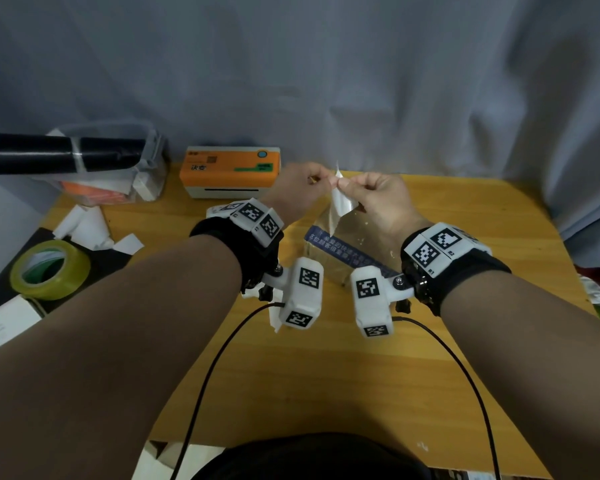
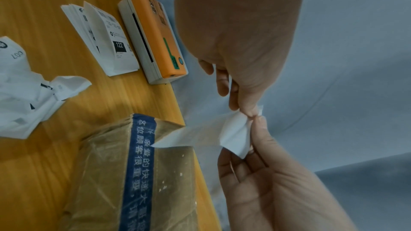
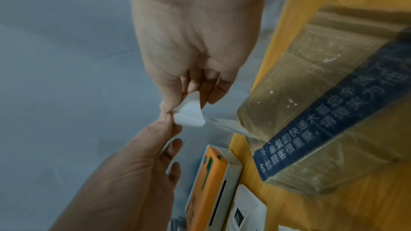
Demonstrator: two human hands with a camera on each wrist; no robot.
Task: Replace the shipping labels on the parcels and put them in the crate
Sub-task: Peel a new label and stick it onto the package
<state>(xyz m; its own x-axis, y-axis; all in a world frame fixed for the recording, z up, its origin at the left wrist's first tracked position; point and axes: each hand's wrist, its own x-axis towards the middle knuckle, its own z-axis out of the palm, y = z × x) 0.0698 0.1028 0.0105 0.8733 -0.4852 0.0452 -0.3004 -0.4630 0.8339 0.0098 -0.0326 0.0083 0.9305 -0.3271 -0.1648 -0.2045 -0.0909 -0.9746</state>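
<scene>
A brown cardboard parcel (image 1: 347,258) wrapped in clear tape, with a blue printed band, lies on the wooden table (image 1: 291,375). Above its far end both hands hold up a white label (image 1: 342,202). My left hand (image 1: 321,180) and right hand (image 1: 343,183) pinch its top corner, fingertips almost touching. The sheet hangs down toward the parcel's far corner; I cannot tell whether it touches. In the left wrist view the left hand (image 2: 249,111) comes from above, the right hand (image 2: 258,120) from below, the label (image 2: 222,134) over the parcel (image 2: 133,173). The right wrist view shows the label (image 3: 189,113).
An orange and white label printer (image 1: 229,171) stands behind the hands, with a stack of printed labels (image 2: 106,41) beside it. Crumpled label paper (image 2: 29,90) lies near the parcel. A tape roll (image 1: 49,270) and a clear box holding a black roll (image 1: 73,157) sit at left.
</scene>
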